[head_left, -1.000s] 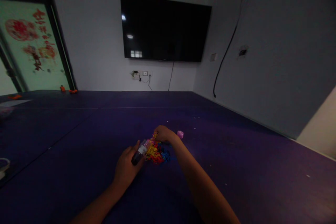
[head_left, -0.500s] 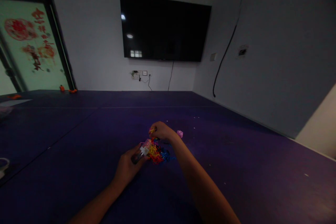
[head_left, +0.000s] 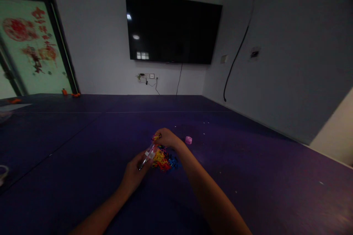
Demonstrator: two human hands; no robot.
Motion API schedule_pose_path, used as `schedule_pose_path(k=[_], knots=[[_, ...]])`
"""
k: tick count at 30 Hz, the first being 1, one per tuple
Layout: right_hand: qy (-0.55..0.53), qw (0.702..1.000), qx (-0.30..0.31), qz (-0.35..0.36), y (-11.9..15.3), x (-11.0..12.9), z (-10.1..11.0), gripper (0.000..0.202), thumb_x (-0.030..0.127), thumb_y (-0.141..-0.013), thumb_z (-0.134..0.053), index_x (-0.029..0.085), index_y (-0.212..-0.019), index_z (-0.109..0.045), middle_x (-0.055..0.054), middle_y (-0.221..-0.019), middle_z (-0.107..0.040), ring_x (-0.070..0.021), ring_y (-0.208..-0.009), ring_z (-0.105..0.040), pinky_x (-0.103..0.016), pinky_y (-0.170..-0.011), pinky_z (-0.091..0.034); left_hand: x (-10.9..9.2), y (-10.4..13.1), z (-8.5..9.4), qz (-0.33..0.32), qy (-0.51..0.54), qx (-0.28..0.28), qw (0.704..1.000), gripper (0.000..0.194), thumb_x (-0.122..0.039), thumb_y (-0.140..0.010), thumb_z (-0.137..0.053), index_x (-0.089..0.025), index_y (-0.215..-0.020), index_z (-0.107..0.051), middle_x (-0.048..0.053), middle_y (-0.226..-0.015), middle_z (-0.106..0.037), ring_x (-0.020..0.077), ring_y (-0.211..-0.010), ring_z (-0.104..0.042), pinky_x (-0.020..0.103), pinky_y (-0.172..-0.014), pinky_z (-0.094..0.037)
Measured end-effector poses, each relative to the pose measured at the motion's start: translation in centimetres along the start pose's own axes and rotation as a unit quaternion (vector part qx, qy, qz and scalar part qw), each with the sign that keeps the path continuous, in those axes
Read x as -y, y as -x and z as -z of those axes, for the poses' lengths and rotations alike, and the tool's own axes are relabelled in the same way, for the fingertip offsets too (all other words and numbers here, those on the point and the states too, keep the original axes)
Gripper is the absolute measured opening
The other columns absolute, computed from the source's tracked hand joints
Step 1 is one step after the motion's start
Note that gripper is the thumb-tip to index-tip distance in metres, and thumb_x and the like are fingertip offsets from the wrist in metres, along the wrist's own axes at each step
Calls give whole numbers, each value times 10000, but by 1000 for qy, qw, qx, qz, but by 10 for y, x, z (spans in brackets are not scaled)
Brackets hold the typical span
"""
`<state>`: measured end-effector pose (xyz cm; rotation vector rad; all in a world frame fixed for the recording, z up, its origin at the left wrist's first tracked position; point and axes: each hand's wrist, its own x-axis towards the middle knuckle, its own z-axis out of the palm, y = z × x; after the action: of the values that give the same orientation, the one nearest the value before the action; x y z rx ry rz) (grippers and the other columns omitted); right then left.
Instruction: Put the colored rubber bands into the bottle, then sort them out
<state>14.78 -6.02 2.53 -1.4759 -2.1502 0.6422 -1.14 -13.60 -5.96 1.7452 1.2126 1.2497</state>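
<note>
Well short of the purple surface [head_left: 68, 161]'s far edge, our right hand [head_left: 167, 138] has brought pinched bands [head_left: 157, 137] within reach of the clear container [head_left: 150, 152] our left hand [head_left: 134, 172] grips.

bottle [head_left: 149, 153] in left hand [head_left: 133, 173], bands [head_left: 156, 137] in right hand [head_left: 167, 138]

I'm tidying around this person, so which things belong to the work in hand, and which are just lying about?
In use:
clear container, in the left hand;
colourful strands, some pinched in the right hand, others piled below;
possibly the pink piece.

Lying about:
orange items, far left;
pale sheet;
white object, left edge.
</note>
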Motion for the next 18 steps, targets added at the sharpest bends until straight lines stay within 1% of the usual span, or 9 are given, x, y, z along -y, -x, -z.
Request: schedule_pose_path(k=[6,10,14,18], knots=[[3,1000,-4,-8,0,1,1,122,151,-656,-648,148,-762,-708,-4,-707,-665,-112,-662,-584,-163,-547,-379,-6,0,-2,-3,-11,11,1000,452,-460,-806,-510,-172,-1142,-601,73,-1025,-702,239,-934,-655,369,-787,-526],[-12,1000,12,-24,-1,-2,-1,146,149,-670,-615,134,-779,-710,-6,-685,-655,-98,-608,-559,-165,-523,-365,-8,-2,-4,6,-12,10,1000,438,-450,-803,-510,-171,-1123,-613,66,-974,-716,234,-887,-667,351,-746,-534],[-19,999,32,-32,-2,-5,-3,152,125,-661,-580,116,-752,-702,11,-605,-614,-79,-523,-501,-167,-475,-328,-6,-5,-5,-6,-7,-8,1000,404,-425,-782,-540,-177,-1089,-626,62,-1001,-711,231,-906,-666,349,-771,-530],[-31,998,43,-29,-3,-8,-2,149,112,-638,-583,123,-732,-699,28,-582,-600,-66,-503,-477,-162,-472,-318,-5,-5,-5,-11,-3,-14,1000,392,-414,-782,-549,-168,-1077,-624,68,-1009,-708,226,-906,-667,352,-786,-528]])
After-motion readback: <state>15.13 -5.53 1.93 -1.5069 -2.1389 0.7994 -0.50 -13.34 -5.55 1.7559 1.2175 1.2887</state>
